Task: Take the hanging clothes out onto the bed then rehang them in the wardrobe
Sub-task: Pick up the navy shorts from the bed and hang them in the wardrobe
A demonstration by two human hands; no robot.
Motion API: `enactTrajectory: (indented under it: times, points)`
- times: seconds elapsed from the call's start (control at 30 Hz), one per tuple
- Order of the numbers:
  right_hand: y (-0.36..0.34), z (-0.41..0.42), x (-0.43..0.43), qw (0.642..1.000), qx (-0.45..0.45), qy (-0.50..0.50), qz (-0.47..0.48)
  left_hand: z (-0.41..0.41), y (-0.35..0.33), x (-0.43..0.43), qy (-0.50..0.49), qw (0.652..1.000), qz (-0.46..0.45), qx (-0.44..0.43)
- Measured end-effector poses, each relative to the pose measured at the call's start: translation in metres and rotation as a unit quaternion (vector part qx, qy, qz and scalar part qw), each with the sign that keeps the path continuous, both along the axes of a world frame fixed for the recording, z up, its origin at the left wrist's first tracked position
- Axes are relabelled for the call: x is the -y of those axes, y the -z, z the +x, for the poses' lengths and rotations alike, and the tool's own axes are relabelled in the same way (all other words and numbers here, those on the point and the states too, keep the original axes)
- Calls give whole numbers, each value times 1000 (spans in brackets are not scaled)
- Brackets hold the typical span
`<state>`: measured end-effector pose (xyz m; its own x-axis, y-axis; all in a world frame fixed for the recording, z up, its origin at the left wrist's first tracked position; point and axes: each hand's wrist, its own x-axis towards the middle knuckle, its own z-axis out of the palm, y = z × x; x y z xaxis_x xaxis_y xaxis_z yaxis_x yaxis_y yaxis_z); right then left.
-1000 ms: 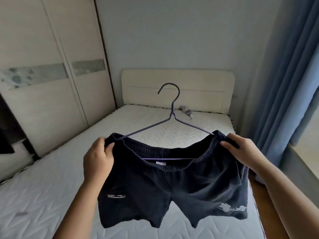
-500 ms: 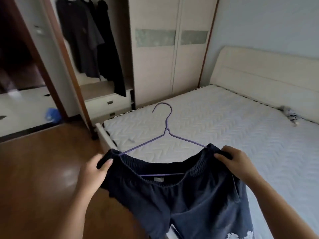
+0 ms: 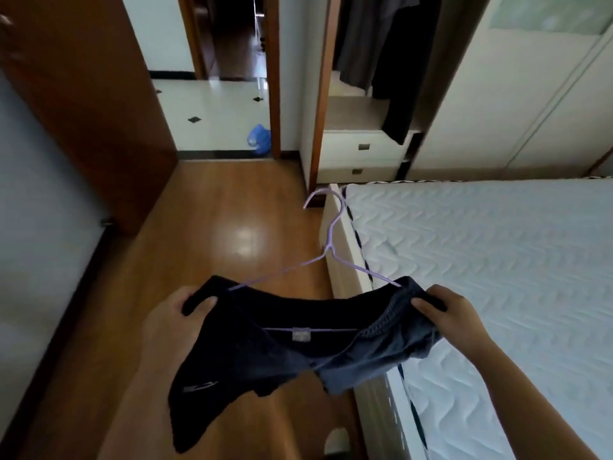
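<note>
While the left hand (image 3: 172,322) and right hand (image 3: 452,315) each pinch a waistband end, dark shorts (image 3: 282,346) hang between them on a purple hanger (image 3: 326,257). Bed (image 3: 497,260) lies right; the open wardrobe (image 3: 374,78) stands ahead, across wooden floor (image 3: 215,210).

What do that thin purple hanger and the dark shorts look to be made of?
The thin purple hanger looks like coated wire: slim, with a twisted neck. The dark shorts seem to be a soft, matte woven fabric, limp and creased, with a gathered elastic waistband.
</note>
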<state>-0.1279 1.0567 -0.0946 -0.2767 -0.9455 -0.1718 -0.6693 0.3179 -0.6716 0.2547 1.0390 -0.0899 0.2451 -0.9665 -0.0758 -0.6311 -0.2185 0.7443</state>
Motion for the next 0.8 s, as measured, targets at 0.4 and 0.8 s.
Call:
enactTrajectory:
  times: [0.4, 0.8]
  points:
    - [21, -26, 270, 998, 59, -4, -1, -21, 5, 224, -37, 995, 71, -56]
    - [55, -16, 485, 998, 45, 9, 36, -13, 35, 472, 5, 995, 89, -35]
